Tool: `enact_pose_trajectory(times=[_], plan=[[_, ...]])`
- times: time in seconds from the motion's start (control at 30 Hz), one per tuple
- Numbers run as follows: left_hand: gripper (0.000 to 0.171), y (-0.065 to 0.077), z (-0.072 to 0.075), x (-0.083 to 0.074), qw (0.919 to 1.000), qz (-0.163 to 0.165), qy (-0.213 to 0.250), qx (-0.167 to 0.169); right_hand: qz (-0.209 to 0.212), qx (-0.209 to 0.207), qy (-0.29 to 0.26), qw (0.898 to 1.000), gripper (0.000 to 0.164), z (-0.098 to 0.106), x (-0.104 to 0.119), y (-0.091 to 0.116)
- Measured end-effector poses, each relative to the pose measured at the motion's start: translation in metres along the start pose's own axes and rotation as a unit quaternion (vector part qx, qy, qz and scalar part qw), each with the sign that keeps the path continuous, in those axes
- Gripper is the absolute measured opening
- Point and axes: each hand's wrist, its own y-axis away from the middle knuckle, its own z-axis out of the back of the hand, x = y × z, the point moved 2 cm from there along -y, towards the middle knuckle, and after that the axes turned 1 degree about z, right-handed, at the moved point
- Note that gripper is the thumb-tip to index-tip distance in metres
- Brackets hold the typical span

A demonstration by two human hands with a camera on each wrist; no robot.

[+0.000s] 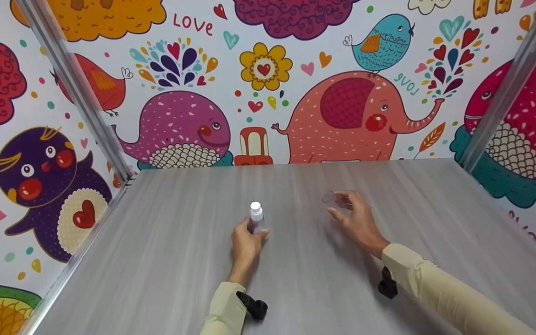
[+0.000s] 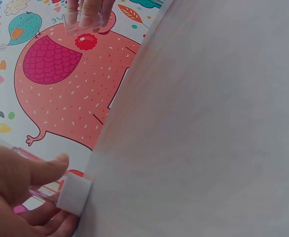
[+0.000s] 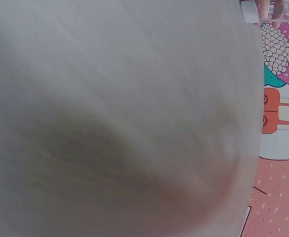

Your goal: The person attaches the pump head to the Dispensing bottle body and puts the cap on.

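My left hand [image 1: 245,244] grips a small bottle [image 1: 257,222] upright, its fingers and thumb wrapped round the see-through body. The bottle has a white top [image 1: 256,207]; a white base [image 2: 75,194] shows in the left wrist view, close over the table. To the right, my right hand [image 1: 355,218] pinches a clear, hollow piece, like a transparent cap [image 1: 328,197], between fingers and thumb above the table. This clear cap [image 2: 84,23] also appears near the top of the left wrist view, apart from the bottle. The right wrist view catches only a sliver of the right hand at its edge.
A grey wood-grain table [image 1: 175,260] spreads under both hands. Behind it stands a wall [image 1: 263,111] printed with cartoon animals, and metal posts [image 1: 86,102] rise at its back corners. Black straps with small devices [image 1: 257,308] sit on both sleeved wrists.
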Motion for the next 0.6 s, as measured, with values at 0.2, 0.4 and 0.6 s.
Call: enact_pose_trajectory(times=[0.2, 0.4, 0.6], plan=[[0.026, -0.001, 0.000, 0.002, 0.9996, -0.024, -0.010, -0.006, 0.004, -0.002, -0.011, 1.000, 0.046, -0.001, 0.004, 0.001], [0.026, -0.001, 0.001, 0.001, 0.9994, -0.033, -0.008, -0.011, 0.009, 0.002, -0.019, 1.000, 0.041, -0.001, 0.007, 0.002], [0.026, -0.002, 0.000, 0.002, 0.9996, -0.027, -0.006, -0.008, 0.029, 0.005, -0.012, 0.999, 0.040, -0.004, 0.012, 0.001]])
